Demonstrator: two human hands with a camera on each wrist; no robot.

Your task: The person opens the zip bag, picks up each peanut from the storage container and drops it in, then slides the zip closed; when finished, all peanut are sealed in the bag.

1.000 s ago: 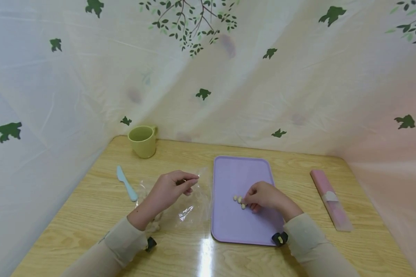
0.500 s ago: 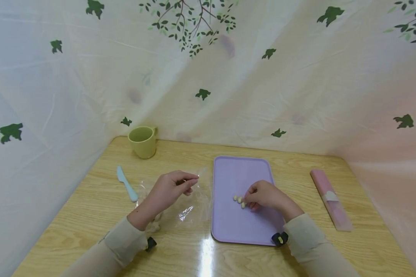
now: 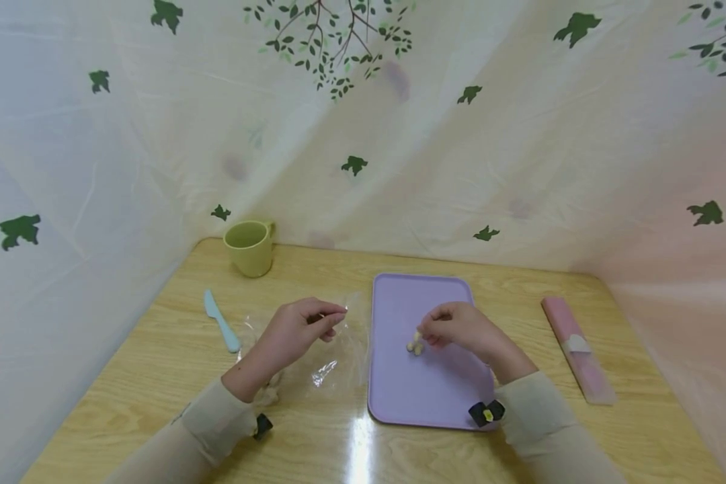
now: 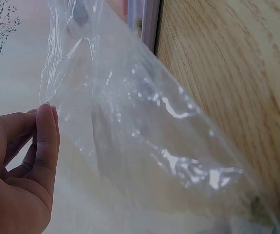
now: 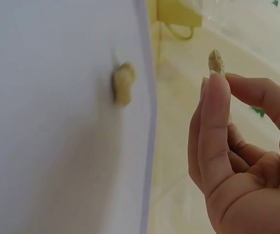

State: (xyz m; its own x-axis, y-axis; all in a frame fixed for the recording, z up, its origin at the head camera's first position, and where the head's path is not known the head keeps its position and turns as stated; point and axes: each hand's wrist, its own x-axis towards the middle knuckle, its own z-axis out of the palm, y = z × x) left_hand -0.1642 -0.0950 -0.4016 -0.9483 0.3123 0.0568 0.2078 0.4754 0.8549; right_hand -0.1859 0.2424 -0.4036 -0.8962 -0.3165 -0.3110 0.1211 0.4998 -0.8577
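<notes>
My left hand (image 3: 296,329) pinches the upper edge of a clear plastic bag (image 4: 130,122) between thumb and fingertips. The bag spreads across the wooden table beside the purple tray (image 3: 423,403). Several peanuts (image 3: 270,393) show by the left wrist, at the bag's near end, partly hidden by the forearm. Above the tray, my right hand (image 3: 460,329) pinches one peanut in its shell (image 5: 216,62) between thumb and forefinger, its tip sticking up past them. On the tray just below those fingers lie unshelled peanuts (image 5: 124,83), bunched together in the head view.
A green mug (image 3: 249,252) stands at the table's back left, with a light blue knife (image 3: 220,321) lying in front of it. To the right of the tray is a long pink pouch (image 3: 577,353) with a white band. A printed curtain (image 3: 363,202) encloses the table.
My right hand has risen off the tray and shifted slightly away and left, lifting a peanut. The left hand keeps its place at the bag.
</notes>
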